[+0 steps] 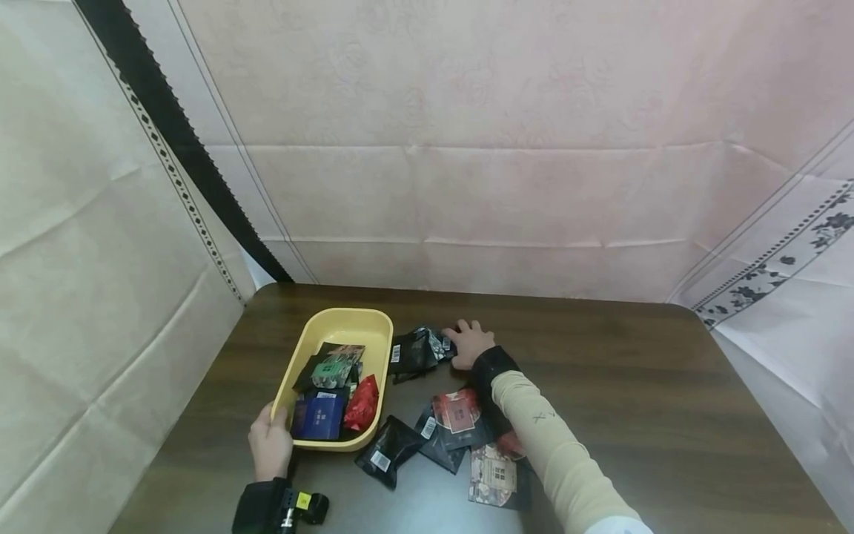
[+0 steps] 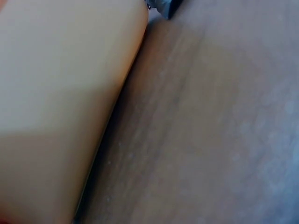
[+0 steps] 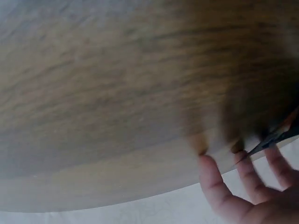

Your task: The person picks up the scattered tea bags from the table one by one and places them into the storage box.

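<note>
Head view gives you pale cloth (image 1: pixel 467 193) running out of frame behind the brown counter (image 1: pixel 654 386), whose near edge is cut off. Your right arm (image 1: pixel 560 452), in a cream sleeve, stretches up from the bottom edge and partly covers one reddish packet (image 1: pixel 510 443). One yellow tray (image 1: pixel 350 320) stands left on the counter; your left wrist view catches mostly its blurred wall. Your left hand (image 1: pixel 272 445) has its fingers grasping the tray's near-left corner. Your right hand (image 1: pixel 470 345) reaches past the tray's right side, fingers spread and released against black packets (image 1: pixel 415 352) too overlapped to count; the right wrist view shows three blurred fingers. Three packets stand out inside the tray: one green-and-black packet (image 1: pixel 333 371), one blue packet (image 1: pixel 323 415), one red pouch (image 1: pixel 361 404). Nearer you lie one black pouch (image 1: pixel 394 449), one red-labelled packet (image 1: pixel 459 412), one dark packet (image 1: pixel 445 450) partly under it and one pale-labelled packet (image 1: pixel 492 475).
</note>
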A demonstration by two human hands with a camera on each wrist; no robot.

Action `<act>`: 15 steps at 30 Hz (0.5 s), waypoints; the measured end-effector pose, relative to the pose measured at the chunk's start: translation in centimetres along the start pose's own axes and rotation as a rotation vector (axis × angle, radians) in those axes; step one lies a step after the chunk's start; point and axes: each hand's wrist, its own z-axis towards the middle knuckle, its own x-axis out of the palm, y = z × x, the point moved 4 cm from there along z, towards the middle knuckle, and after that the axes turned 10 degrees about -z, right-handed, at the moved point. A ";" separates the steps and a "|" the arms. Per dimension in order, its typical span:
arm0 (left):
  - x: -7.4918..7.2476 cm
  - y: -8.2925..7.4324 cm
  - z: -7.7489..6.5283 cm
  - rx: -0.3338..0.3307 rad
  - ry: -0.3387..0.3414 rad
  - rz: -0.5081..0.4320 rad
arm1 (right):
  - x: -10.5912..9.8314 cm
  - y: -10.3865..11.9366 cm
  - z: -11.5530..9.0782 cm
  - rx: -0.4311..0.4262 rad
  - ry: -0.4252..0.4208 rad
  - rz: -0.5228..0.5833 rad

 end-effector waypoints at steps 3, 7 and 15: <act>-0.1 0.0 -0.1 -0.007 0.003 0.000 | -0.1 -0.1 -0.3 0.019 -0.014 0.004; 0.0 0.0 -0.1 -0.020 0.010 0.000 | -0.2 -0.2 -0.7 0.018 -0.045 0.044; 0.0 0.1 0.0 -0.013 0.005 -0.017 | -1.2 -1.1 -1.2 0.126 -0.151 0.053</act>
